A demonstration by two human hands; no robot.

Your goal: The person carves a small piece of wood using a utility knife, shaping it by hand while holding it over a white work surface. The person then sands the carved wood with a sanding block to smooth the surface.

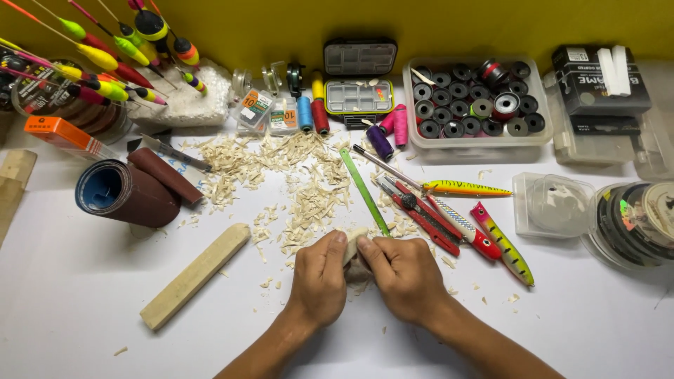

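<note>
White table [84, 344] carries all items. At 1 o'clock, a clear tub [477, 144] packed with dark spools. At 9 o'clock, a roll of brown sandpaper [130, 191], its blue core facing the viewer. At 8 o'clock, a pale wooden stick [195, 275] lying on a slant. Centre, running towards 12 o'clock, a wide scatter of wood shavings [309, 186]. At 11 o'clock, a bundle of bright fishing floats [105, 49]. At 12 o'clock, an open small tackle box [359, 95]. At 3 o'clock, painted fishing lures [502, 242] side by side, just beside a red utility knife [421, 214] and a green ruler [365, 191].

Lower centre, at 6 o'clock: left hand [319, 277] and right hand [406, 277] meet thumb to thumb, both closed around a small pale wood piece [353, 238]. Only its upper end shows between the thumbs; the rest is hidden by the fingers. Both hands pinch it firmly, fingers curled under, resting low over the table.
</note>
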